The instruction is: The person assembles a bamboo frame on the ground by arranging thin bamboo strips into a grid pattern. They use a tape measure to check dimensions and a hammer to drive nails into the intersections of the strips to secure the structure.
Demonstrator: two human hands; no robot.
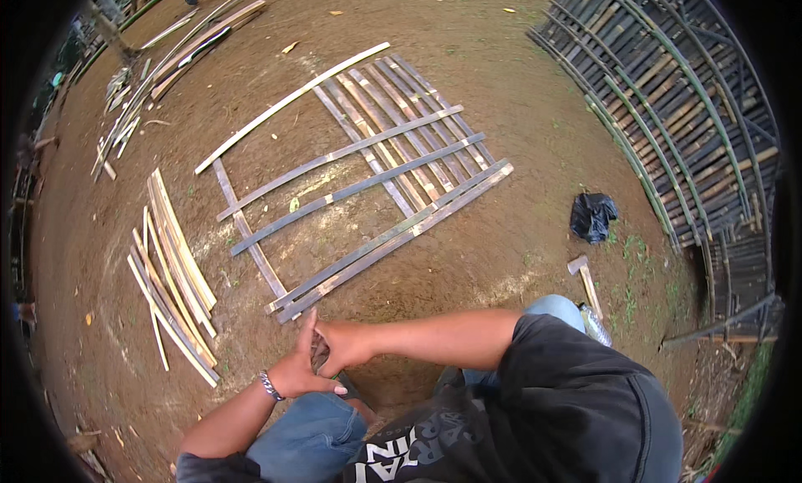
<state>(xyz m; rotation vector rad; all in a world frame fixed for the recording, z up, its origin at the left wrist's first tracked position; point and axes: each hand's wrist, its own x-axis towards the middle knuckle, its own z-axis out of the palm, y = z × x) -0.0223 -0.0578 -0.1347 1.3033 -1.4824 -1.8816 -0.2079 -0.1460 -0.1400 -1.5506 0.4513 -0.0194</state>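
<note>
My left hand (294,373), with a chain bracelet (271,386) at the wrist, is raised over my knee. One finger stretches upward and another points right, spread apart. My right hand (347,346) reaches across from the right and meets it; its thumb and fingers curve apart around a small dark gap. No held thing shows, though the fingertips are partly hidden. Just beyond the hands lies a bamboo slat lattice (359,202) on the ground. Its near corner, where two long slats (401,236) run side by side, is closest to my left hand.
Loose bamboo strips (173,270) lie at the left, with more strips (180,53) at the far left. A hatchet (587,284), a black plastic bag (593,217) and a clear bottle (594,323) are at the right. A large bamboo panel (668,99) stands behind them.
</note>
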